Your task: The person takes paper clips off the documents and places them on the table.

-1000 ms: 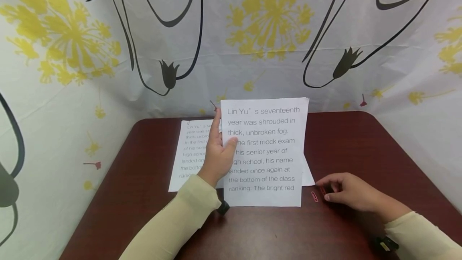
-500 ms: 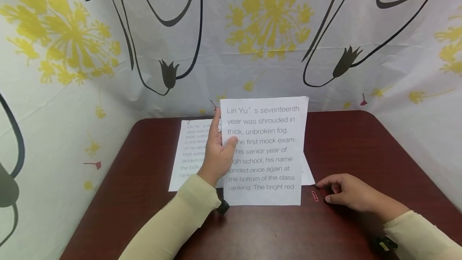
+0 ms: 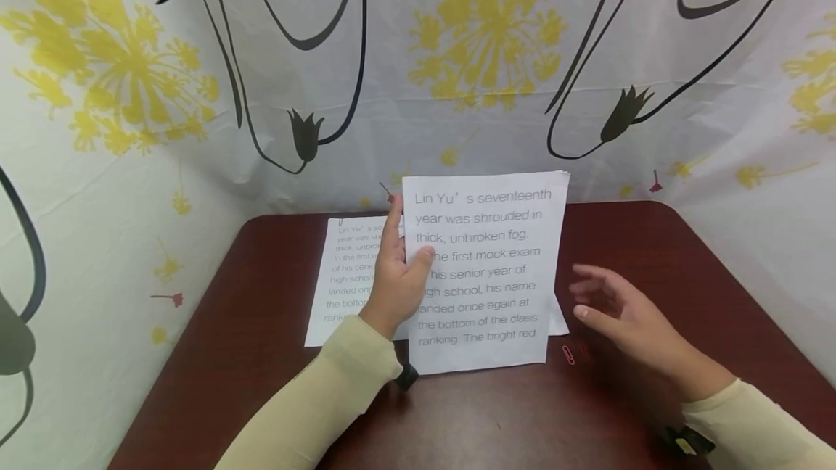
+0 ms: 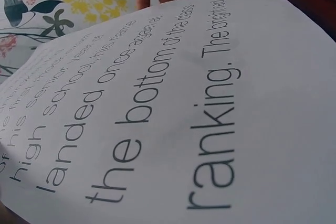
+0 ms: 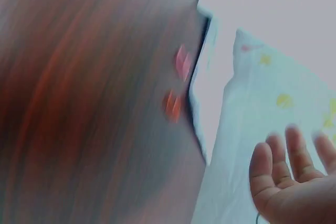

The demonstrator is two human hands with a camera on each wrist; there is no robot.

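Holding item one, a stack of printed sheets (image 3: 486, 274), the left hand (image 3: 395, 281) grips the stack's left edge, thumb curled onto the printed face and fingers behind, so that the stack stands nearly upright with its lower edge resting on the dark red-brown table (image 3: 261, 354), about mid-table and toward the back. Large grey text covers the front sheet; the left wrist view shows its lower lines at close range, with fingertips of the other hand beyond the far edge. Item two: the right hand (image 3: 620, 314), released and holding nothing, fingers spread and loosely extended, hovers blurred above the table just to the right of the stack and apart from it. Item three: two red paper clips (image 3: 575, 354) lying on the table near the stack's lower right corner, below and in front of the right hand, untouched; the right wrist view shows them as two blurred red marks beside a paper edge. Item four: a second printed sheet (image 3: 346, 274) lying flat on the table behind the left hand, partly hidden by it. More white paper (image 3: 558, 318) lies flat behind the stack at its right. Backdrop: a white cloth (image 3: 196, 93) printed with yellow flowers and black stems.
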